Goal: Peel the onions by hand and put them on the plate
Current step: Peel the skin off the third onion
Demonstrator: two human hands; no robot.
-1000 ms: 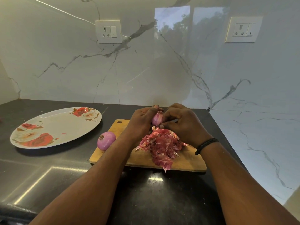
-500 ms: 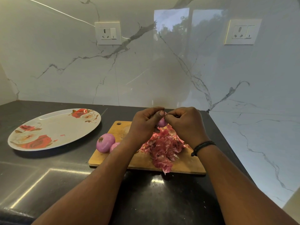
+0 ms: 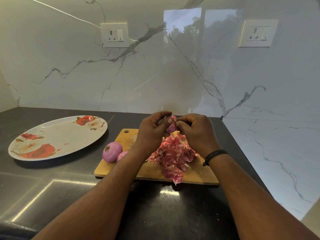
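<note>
Head view, one item: small onion held above the cutting board, cupped in curled left hand fingers; right hand fingers pinch skin at its top, rightward. Plate lies well left, nearer the left hand.

Left wall socket: I can read no lettering on it, only pin holes and a switch.
Right wall socket: nothing legible to me either (the small mark on its switch is too small to tell).
Plate: I see printed red roses, no words.
Cutting board: I find no brand or number.
</note>
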